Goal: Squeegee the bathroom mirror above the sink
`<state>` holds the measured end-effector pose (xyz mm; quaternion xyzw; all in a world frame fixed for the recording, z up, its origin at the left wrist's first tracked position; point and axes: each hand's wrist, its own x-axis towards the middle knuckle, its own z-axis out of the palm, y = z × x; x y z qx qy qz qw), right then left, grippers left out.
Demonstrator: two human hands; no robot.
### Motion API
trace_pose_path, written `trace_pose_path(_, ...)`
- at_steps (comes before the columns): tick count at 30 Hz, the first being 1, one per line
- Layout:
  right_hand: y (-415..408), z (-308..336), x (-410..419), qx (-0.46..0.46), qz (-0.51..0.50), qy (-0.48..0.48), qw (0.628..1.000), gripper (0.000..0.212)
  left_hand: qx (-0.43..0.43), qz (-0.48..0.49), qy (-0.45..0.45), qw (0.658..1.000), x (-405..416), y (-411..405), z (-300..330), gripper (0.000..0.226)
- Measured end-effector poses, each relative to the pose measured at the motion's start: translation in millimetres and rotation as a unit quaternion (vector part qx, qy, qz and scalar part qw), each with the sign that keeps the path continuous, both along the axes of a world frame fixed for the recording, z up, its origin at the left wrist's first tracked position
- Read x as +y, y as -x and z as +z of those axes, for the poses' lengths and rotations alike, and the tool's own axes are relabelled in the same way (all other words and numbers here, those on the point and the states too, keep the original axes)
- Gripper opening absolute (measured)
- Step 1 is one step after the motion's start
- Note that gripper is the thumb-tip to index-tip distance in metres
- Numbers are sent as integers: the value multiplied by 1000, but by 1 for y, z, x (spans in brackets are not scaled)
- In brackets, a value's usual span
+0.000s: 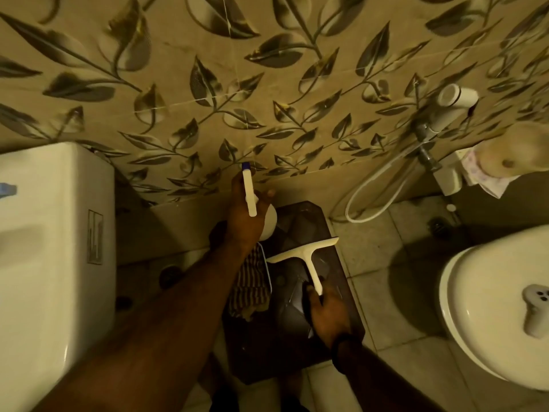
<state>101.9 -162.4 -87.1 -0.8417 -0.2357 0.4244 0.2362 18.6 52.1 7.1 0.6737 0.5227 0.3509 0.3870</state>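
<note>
My left hand [245,215] grips a white spray bottle [250,191] by its neck, its blue-tipped nozzle pointing toward the leaf-patterned wall. A white squeegee [306,257] lies on a dark stool [335,307] below, blade end away from me. My right hand [326,313] grips the end of its handle. A striped cloth [251,285] lies on the stool's left side, under my left forearm. The mirror is not in view.
A white cistern [50,263] fills the left side. The sink [499,310] with its tap [537,310] is at the right. On the wall at upper right hangs a hand sprayer [454,99], its hose [371,191] looping down to the tiled floor [401,367].
</note>
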Motion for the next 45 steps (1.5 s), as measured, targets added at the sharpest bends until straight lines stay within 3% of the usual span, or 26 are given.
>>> trace_pose_path(6,-5,0,16,-7,6,-39,999,46,2,1,27,1000,-1,-3,-5,66)
trace_pose_path(21,-3,-4,18,-34,15,3,999,56,18,14,103,994,-4,-5,-21,81)
trace_pose_path(26,-3,-5,17,-60,31,17,998,61,16,15,103,994,-5,-2,-28,81)
trace_pose_path(32,-6,-3,15,-105,50,21,993,65,-11,-5,89,996,-7,7,-40,98)
trace_pose_path(37,-9,3,13,-202,95,5,975,64,30,-43,147,988,-4,19,-48,121)
trace_pose_path(45,-14,22,21,-277,179,-60,942,75,156,-90,188,966,-3,48,-37,110)
